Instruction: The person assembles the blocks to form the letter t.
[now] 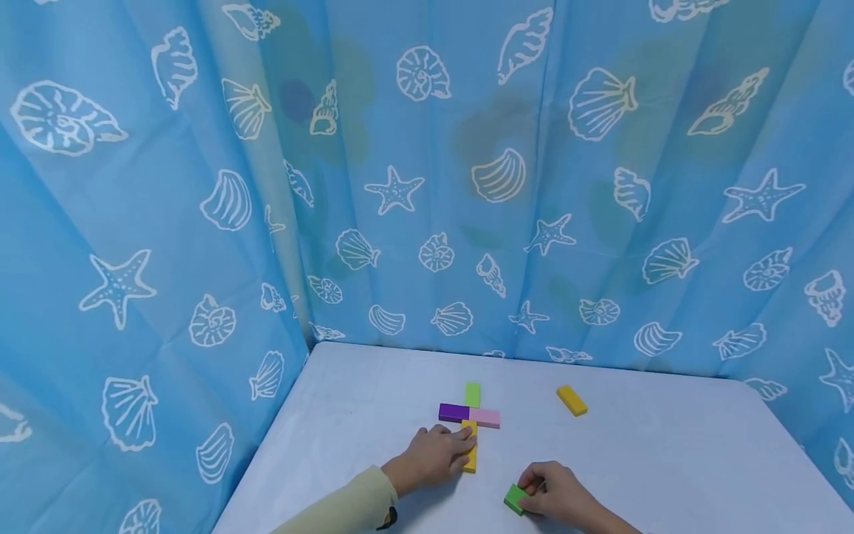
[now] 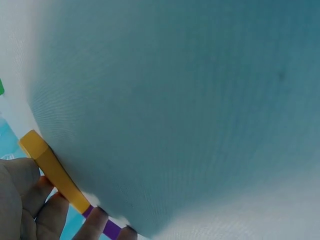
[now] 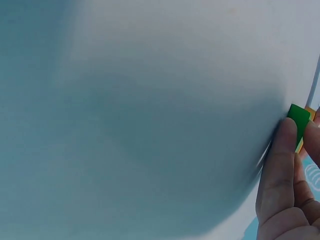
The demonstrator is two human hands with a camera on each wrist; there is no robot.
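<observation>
My left hand (image 1: pixel 437 454) grips a yellow block (image 1: pixel 470 466), its fingers lying across the top and the thumb at the near side. The left wrist view shows the same yellow block (image 2: pixel 59 175) along those fingers, with the purple block (image 2: pixel 111 229) past its far end. A purple block (image 1: pixel 454 412) and a pink block (image 1: pixel 485 418) lie end to end just beyond the yellow one, and a light green block (image 1: pixel 472 394) extends behind them, making a cross shape. To the right, my right hand (image 1: pixel 557 493) pinches a green block (image 1: pixel 516 499) between thumb and fingers, close over the table.
Another yellow block (image 1: pixel 571 400) lies by itself at the back right of the white table (image 1: pixel 667 445). Blue curtains (image 1: pixel 427 222) with white shell and starfish prints hang along the table's back and left edges.
</observation>
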